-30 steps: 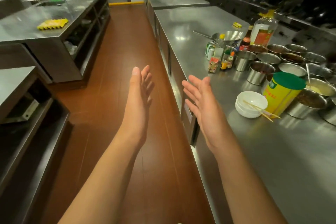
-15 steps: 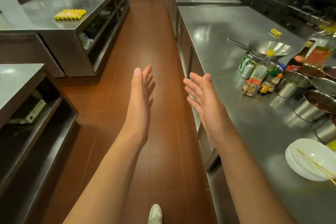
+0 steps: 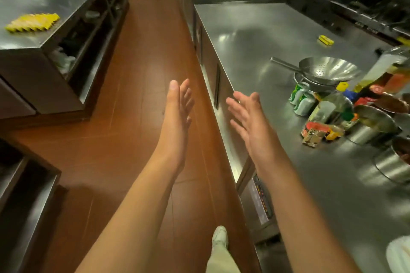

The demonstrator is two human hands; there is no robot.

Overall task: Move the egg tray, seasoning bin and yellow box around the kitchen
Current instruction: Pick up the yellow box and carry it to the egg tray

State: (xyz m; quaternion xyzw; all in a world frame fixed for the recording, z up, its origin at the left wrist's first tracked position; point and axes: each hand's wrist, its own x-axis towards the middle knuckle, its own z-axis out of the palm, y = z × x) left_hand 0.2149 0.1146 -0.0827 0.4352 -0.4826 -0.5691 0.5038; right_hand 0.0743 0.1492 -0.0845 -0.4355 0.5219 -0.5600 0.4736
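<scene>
Both hands are shown empty, raised over the aisle floor at centre frame: the left hand (image 3: 177,115) with fingers straight and together, the right hand (image 3: 248,122) with fingers spread and relaxed. Compared with a second ago, the view has been carried forward along the right-hand worktop (image 3: 255,35); the green-lidded canister has passed out of frame. The small yellow box (image 3: 325,40) is now seen closer, at upper right, well apart from the hands. The yellow egg tray (image 3: 33,21) lies on the other worktop (image 3: 13,42), upper left. An approach is judged under way; nothing is yet grasped.
</scene>
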